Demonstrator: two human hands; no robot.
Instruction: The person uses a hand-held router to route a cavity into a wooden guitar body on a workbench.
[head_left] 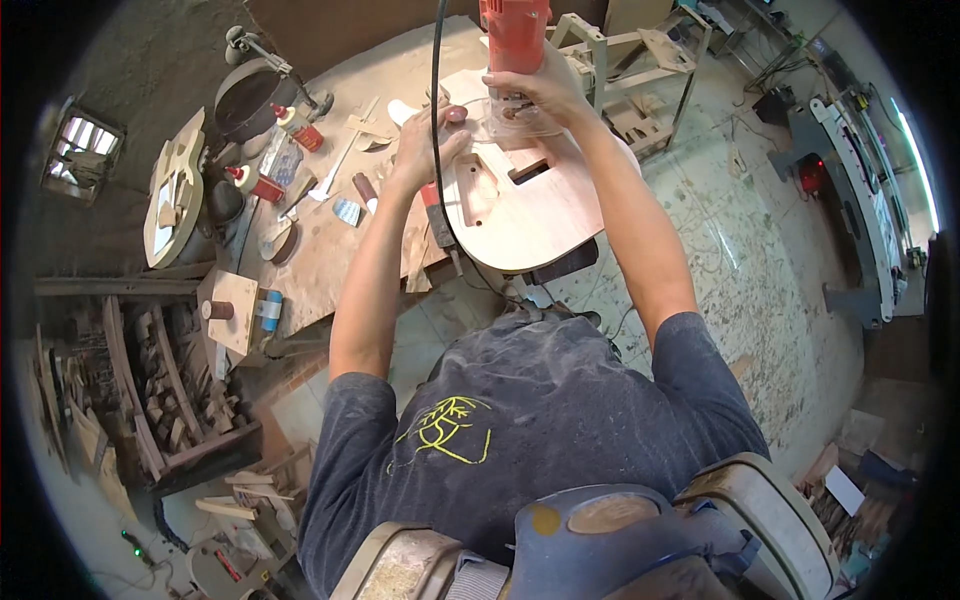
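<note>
The right hand (545, 95) has its fingers wrapped round the lower part of a red router (515, 40), which stands on the upper part of a pale guitar body (535, 225). The router's base is clear. The left hand (425, 145) is at the upper left edge of the body, fingers bent — whether they grasp the edge or only rest there, I cannot tell.

The body lies at the right end of the table (335, 265), partly past its edge. Its face shows a dark rectangular slot (530, 173) and, left of that, a rounded recess (476, 187). A black cable (437, 60) comes down from the top of the view, passing in front of the left hand.

Farther left on the table are two red-and-white bottles (298, 128) near a lamp (265, 48). Another guitar body (190, 190) is at the table's far left — well apart from both hands. A wooden frame (625, 85) stands beyond the right hand.
</note>
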